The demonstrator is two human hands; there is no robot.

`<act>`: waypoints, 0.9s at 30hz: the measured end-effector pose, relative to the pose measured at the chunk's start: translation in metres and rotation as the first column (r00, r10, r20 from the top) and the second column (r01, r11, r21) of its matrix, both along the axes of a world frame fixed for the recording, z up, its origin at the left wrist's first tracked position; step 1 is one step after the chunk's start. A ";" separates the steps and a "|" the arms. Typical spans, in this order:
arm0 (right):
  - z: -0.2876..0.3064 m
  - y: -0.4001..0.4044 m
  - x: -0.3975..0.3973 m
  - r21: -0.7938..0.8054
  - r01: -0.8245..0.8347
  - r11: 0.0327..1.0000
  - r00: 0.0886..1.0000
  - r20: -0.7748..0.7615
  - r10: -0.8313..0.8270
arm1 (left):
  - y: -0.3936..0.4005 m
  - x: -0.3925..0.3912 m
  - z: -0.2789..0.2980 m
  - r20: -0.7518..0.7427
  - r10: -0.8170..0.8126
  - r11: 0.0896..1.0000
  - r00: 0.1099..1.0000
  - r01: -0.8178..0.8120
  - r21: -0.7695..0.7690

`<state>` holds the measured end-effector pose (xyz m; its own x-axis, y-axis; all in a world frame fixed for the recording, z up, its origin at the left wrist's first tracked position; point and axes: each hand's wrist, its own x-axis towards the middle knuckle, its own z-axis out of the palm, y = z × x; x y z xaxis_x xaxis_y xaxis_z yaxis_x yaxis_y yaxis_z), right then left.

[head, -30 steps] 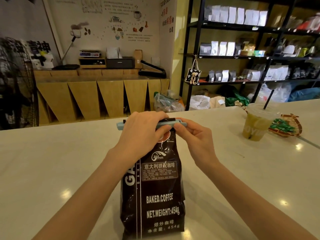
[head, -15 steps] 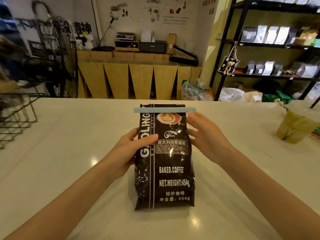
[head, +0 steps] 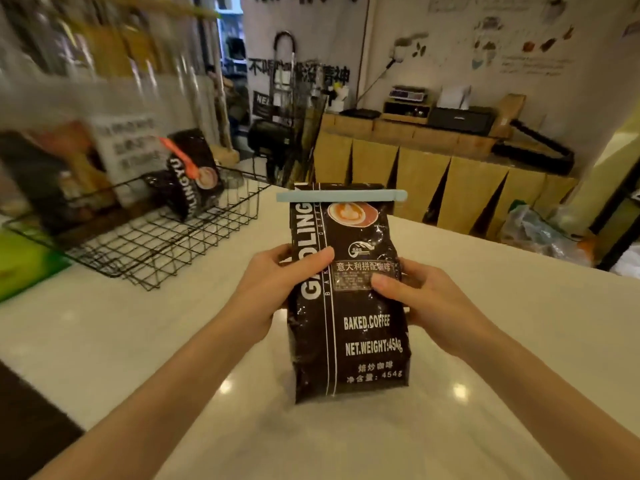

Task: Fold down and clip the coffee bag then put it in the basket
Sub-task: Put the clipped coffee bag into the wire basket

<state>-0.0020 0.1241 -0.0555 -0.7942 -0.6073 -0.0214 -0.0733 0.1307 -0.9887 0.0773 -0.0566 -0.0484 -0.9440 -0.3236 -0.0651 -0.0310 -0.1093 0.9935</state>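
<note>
- Head view, centre: a dark coffee bag (head: 349,299) stands upright, gripped on both sides; whether its base rests on the white counter (head: 502,341) or hangs just above it I cannot tell.
- The left hand (head: 273,289) wraps the bag's left edge, thumb pressed flat on the front and the other fingers hidden behind, so it is clamped on the bag.
- The right hand (head: 426,296) clamps the right edge in the same way, its thumb lying across the printed label.
- At the bag's 12 o'clock end, a pale blue clip (head: 341,196) runs straight across the folded top and sticks out past both sides. It looks fully shut on the fold.
- At 10 o'clock from the bag, well apart from it, a black wire basket (head: 156,247) sits on the counter. Another dark bag (head: 188,174), with an orange clip (head: 180,157) across its top, already leans inside. That part of the view is blurred.
- Progress, as I judge it: folding and clipping look done. What is left is to carry the bag towards 10 o'clock, lower it over the basket's wire rim and let go.
- The free basket floor nearest the person seems the easiest spot.
</note>
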 end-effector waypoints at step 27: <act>0.069 -0.397 -0.046 -0.021 -0.378 0.925 0.923 -0.087 0.375 | -0.315 0.013 0.050 -0.421 0.544 0.732 0.726 -0.655 -0.184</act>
